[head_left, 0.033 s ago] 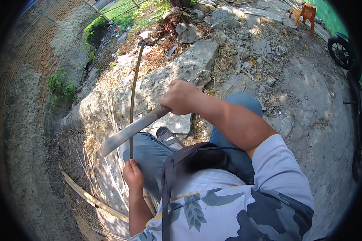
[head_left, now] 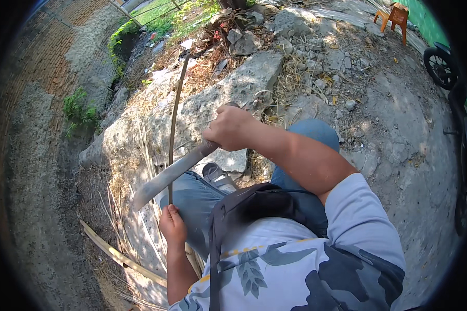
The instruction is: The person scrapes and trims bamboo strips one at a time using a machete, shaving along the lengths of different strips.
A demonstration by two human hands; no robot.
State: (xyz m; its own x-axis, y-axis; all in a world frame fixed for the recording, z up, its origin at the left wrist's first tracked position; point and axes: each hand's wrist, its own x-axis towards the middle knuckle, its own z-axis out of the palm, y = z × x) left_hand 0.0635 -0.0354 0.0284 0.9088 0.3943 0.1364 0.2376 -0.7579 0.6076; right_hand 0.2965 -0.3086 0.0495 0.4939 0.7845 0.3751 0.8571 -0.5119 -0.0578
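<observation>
My right hand is closed round the handle of a machete, whose broad grey blade slants down to the left. The blade crosses a long, thin bamboo strip and appears to touch it just above my left hand. My left hand grips the strip's near end, thumb on top, beside my left knee. From there the strip runs up and away, slightly bowed, to the far rubble. My fingers hide the strip's near tip.
Several pale split strips lie by my left leg, and a thicker bamboo piece rests lower left. A concrete slab and loose rubble lie ahead. A brick wall stands left, an orange chair and a motorbike wheel right.
The machete blade has tilted slightly, its tip a little lower, and my right hand has shifted slightly left. The strip's far part leans slightly further right. My left hand stays nearly still.
</observation>
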